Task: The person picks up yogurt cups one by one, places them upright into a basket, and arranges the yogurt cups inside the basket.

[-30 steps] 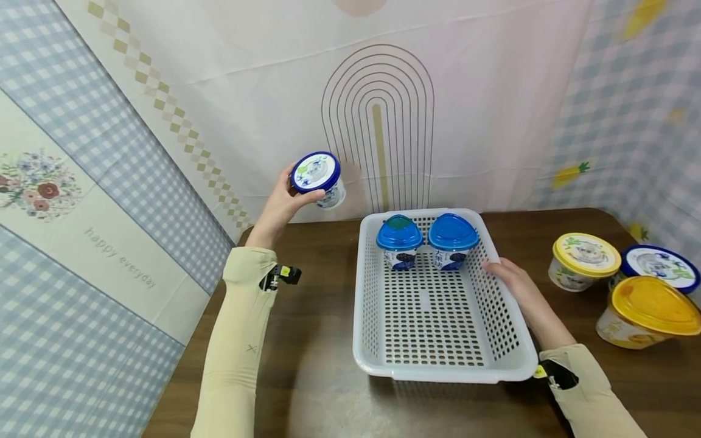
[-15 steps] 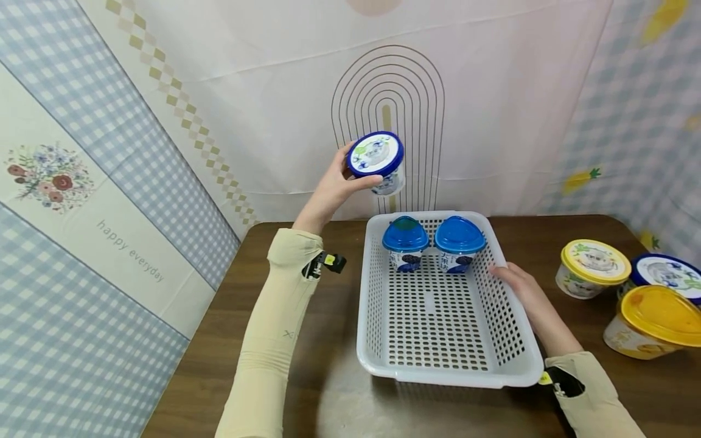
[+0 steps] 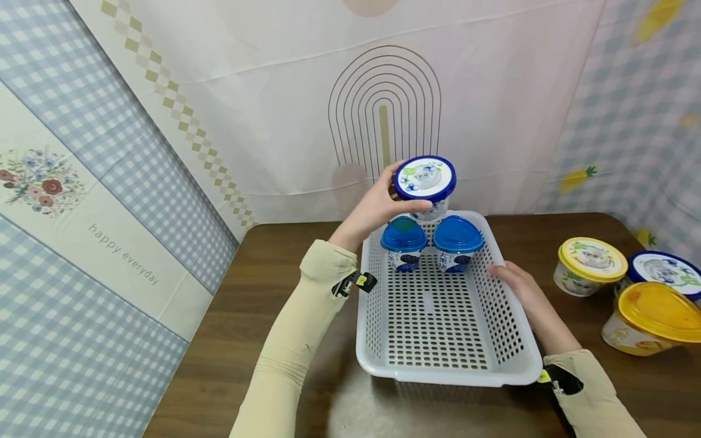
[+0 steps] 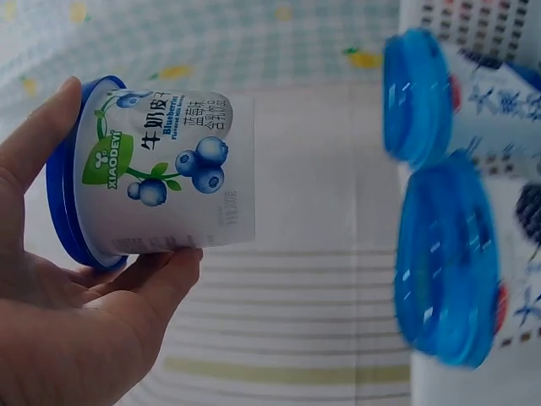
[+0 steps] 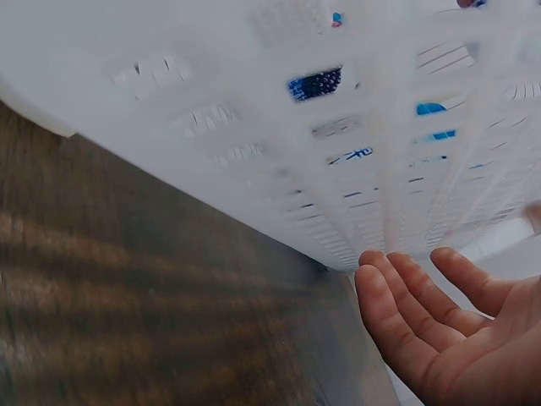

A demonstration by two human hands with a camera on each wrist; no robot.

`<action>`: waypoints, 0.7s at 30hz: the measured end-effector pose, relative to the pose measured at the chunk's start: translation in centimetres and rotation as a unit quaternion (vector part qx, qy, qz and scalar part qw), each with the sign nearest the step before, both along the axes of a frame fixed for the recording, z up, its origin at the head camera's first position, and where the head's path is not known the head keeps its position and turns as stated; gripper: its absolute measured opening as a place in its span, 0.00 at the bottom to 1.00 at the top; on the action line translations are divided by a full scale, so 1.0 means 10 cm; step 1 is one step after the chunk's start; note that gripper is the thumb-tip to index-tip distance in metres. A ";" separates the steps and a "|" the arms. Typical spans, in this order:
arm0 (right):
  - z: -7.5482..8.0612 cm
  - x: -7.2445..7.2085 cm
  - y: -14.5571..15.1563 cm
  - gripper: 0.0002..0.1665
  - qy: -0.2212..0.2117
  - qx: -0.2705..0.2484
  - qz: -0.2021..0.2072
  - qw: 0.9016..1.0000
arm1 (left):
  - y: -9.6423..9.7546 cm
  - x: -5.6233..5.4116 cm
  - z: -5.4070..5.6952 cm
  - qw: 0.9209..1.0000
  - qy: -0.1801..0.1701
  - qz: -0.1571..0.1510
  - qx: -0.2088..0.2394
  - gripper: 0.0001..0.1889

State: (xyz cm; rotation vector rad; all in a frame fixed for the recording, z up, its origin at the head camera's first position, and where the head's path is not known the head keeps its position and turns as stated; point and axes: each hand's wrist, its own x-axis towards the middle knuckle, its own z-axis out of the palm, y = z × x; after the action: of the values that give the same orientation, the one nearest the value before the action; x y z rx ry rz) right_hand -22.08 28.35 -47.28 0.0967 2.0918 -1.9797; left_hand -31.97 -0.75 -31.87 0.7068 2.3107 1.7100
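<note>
My left hand [image 3: 380, 204] grips a white cup with a dark blue lid [image 3: 426, 182] above the far end of the white plastic basket [image 3: 449, 376]. Blueberries and the word "Blueberries" are printed on this cup's side in the left wrist view. Inside the basket, against its far wall, two cups with bright blue domed lids stand side by side: the left one [image 3: 404, 240] and the right one [image 3: 457, 240]. My right hand [image 3: 523, 292] rests at the basket's right side. In the right wrist view its fingers [image 5: 397, 326] are loosely extended beside the perforated outer wall.
Right of the basket stand a yellow-lidded cup [image 3: 590, 261], a dark-blue-lidded cup [image 3: 665, 271] and a larger cup with an orange-yellow lid [image 3: 657, 316]. The brown wooden table [image 3: 257, 292] meets a hanging patterned cloth [image 3: 263, 109] at the back.
My left hand has carried the dark-blue-lidded cup rightward from left of the basket, then lowered it over the basket's far end. The right hand stays at the basket's side.
</note>
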 end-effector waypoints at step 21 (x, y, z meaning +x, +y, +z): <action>0.02 -0.03 0.00 0.45 0.002 0.015 -0.005 1.000 | 0.33 0.28 -0.34 0.997 -0.029 -0.032 -0.064 0.56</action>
State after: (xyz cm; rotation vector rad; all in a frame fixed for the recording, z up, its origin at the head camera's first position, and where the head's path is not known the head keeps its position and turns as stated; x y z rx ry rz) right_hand -22.34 28.33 -47.13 0.1091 2.1295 -1.9560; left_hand -29.15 2.51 -35.30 0.6905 2.3064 1.5202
